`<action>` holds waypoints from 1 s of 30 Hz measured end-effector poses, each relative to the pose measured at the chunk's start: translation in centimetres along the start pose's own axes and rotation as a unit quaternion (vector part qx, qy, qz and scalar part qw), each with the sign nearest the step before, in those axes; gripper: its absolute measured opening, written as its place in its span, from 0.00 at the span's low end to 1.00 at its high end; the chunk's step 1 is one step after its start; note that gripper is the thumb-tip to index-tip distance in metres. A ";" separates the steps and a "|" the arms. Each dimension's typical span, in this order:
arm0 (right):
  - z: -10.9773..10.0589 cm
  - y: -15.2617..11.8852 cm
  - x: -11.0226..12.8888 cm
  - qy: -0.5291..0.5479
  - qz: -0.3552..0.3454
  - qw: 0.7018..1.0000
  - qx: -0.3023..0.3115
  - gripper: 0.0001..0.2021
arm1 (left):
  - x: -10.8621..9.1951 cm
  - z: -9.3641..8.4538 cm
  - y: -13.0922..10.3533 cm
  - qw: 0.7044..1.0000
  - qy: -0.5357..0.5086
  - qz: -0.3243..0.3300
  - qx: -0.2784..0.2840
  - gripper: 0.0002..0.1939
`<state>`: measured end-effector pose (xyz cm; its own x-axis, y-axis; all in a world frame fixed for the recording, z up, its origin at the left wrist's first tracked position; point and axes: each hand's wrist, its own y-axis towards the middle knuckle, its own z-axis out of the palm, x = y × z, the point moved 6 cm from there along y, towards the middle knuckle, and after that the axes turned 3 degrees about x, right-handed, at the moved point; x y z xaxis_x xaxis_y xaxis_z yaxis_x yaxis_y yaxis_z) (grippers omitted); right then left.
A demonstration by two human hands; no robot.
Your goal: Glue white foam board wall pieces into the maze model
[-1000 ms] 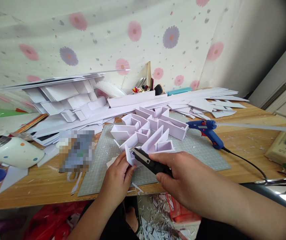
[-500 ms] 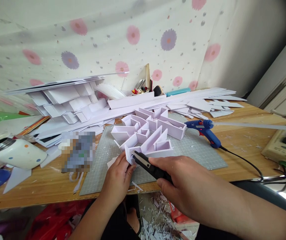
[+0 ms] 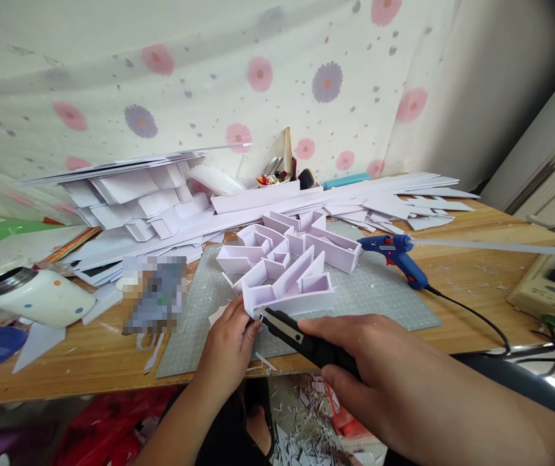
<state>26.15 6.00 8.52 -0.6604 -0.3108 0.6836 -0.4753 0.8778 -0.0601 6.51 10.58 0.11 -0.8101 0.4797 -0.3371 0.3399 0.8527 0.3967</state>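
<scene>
A white foam-board structure (image 3: pixel 301 299) with thin upright walls lies on the grey cutting mat (image 3: pixel 384 301). My left hand (image 3: pixel 231 340) is closed on its near left corner, thumb and fingers pinching the end wall. In my right hand (image 3: pixel 369 362) is a black utility knife (image 3: pixel 309 340), gripped along its handle. The knife's tip is beside the structure's near lower edge, close to my left thumb; whether the blade touches the board I cannot tell. Small white offcuts (image 3: pixel 265 362) lie near the mat's front edge.
To the right, a blue glue gun (image 3: pixel 396 255) rests with a long stick in it and a cable trailing. White board strips (image 3: pixel 384 207) and stacked box-like pieces (image 3: pixel 132 194) line the back. A white spotted bottle (image 3: pixel 39 296) lies at left. Scraps (image 3: pixel 301 421) cover the floor.
My right hand has drawn the knife down and to the right, from above the structure's corner to its near lower edge. My left hand keeps its hold.
</scene>
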 end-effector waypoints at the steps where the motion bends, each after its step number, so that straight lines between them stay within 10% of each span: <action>1: -0.1 -0.1 -0.2 0.001 -0.002 1.000 -0.003 0.12 | 0.0 0.0 0.0 1.000 0.001 -0.002 -0.001 0.16; 30: -0.5 3.0 0.8 -0.101 -0.029 0.994 -0.029 0.13 | 0.2 -0.1 0.0 1.000 -0.021 -0.010 0.002 0.15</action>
<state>24.45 8.51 9.24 -0.7387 -0.4233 0.5245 -0.4860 0.8737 0.0207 6.30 10.62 0.07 -0.7963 0.4702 -0.3806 0.3251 0.8632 0.3863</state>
